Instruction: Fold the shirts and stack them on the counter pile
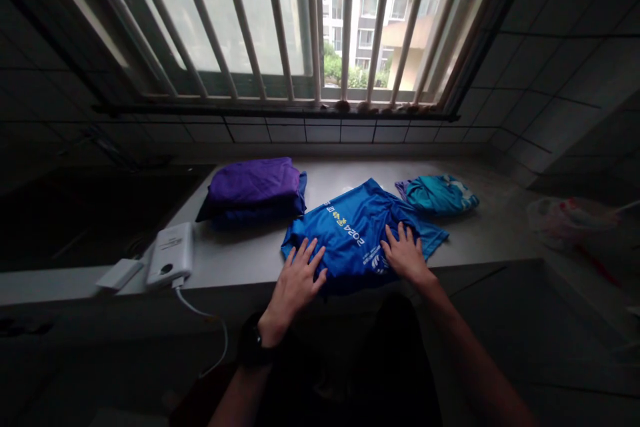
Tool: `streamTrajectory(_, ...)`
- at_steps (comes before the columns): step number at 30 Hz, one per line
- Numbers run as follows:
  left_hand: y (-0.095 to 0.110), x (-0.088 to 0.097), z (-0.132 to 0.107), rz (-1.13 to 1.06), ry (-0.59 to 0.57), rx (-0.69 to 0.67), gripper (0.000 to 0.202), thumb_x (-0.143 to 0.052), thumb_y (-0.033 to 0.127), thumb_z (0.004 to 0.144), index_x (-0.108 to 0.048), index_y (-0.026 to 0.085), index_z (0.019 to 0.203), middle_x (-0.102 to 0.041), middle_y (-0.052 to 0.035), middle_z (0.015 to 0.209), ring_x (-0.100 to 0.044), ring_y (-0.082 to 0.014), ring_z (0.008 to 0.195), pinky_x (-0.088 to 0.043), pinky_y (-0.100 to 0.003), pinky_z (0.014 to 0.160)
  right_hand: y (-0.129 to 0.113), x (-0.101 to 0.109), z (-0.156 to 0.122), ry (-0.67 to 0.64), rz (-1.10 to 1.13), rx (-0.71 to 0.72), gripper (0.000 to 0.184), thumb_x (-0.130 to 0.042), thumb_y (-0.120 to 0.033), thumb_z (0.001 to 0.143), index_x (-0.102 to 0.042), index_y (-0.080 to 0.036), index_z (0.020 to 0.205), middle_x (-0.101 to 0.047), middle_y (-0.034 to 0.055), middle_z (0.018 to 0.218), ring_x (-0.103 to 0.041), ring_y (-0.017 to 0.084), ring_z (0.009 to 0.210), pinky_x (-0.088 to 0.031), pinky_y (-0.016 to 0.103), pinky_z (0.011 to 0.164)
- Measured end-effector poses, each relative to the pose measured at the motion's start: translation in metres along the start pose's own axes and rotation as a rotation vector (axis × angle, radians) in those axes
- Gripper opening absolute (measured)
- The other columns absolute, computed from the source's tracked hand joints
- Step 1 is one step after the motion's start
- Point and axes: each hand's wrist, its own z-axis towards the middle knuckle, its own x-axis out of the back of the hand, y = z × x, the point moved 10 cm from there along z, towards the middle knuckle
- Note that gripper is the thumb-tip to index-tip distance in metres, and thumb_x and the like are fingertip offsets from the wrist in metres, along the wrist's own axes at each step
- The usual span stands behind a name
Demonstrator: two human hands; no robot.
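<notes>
Dim tiled walls close in a grey counter (490, 240) that runs across the middle of the frame under a barred window (300, 20) at the top, with apartment blocks and greenery outside.

At the centre of the counter lies a bright blue shirt (357, 230) with yellow and white print, partly folded, its near edge at the counter's front lip. Both hands rest flat on it with fingers spread, gripping nothing: the left hand (296, 280) presses the lower left part, the right hand (404, 255) the lower right part. A dark watch (251, 343) sits on the left wrist.

Left of centre, a folded purple garment (255, 181) lies on a dark blue one. Right of centre sits a crumpled teal garment (436, 193). At lower left, a white device (170, 255) with a trailing cable rests near the counter's edge. A pale plastic bag (565, 220) sits at far right.
</notes>
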Motion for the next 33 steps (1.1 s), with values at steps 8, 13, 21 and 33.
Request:
streamTrajectory(8,0.009,-0.001,-0.016,0.083,0.093,0.224,0.048,-0.047,0.039,0.098,-0.060,0.020,0.140,-0.058,-0.0155,0.146,-0.053,-0.0348,0.133,-0.047,-0.051,0.102,-0.029,-0.001,0.092,-0.196,0.030,0.288,0.055,-0.035,-0.042,0.105,-0.036,-0.026,0.158,-0.025,0.0112,0.167,-0.024,0.033,0.153,-0.022,0.062,0.120)
streamTrajectory(13,0.022,0.011,0.005,0.018,0.047,0.169,0.041,-0.049,0.044,0.098,-0.070,0.021,0.125,-0.068,-0.0149,0.130,-0.064,-0.0320,0.113,-0.051,-0.048,0.093,-0.034,0.020,0.126,-0.166,0.003,0.296,0.051,-0.047,-0.034,0.102,-0.048,-0.022,0.151,-0.031,0.0107,0.165,-0.026,0.032,0.153,-0.020,0.057,0.123)
streamTrajectory(21,0.001,-0.009,-0.023,0.014,-0.031,-0.006,0.074,-0.070,0.037,0.084,-0.044,0.027,0.152,-0.046,-0.0125,0.157,-0.044,-0.0345,0.143,-0.036,-0.055,0.115,-0.016,0.020,0.089,-0.083,0.131,0.373,0.046,-0.052,-0.037,0.100,-0.058,-0.021,0.143,-0.048,0.0096,0.156,-0.040,0.029,0.146,-0.033,0.048,0.120)
streamTrajectory(33,-0.005,-0.002,-0.015,-0.007,-0.066,-0.117,0.065,-0.048,-0.002,0.083,-0.056,0.027,0.142,-0.058,-0.0078,0.148,-0.063,-0.0254,0.120,-0.051,-0.041,0.094,-0.086,0.010,-0.095,0.244,0.295,0.357,0.068,-0.065,-0.024,0.088,-0.043,-0.025,0.152,-0.046,0.0139,0.156,-0.040,0.036,0.144,-0.028,0.060,0.118)
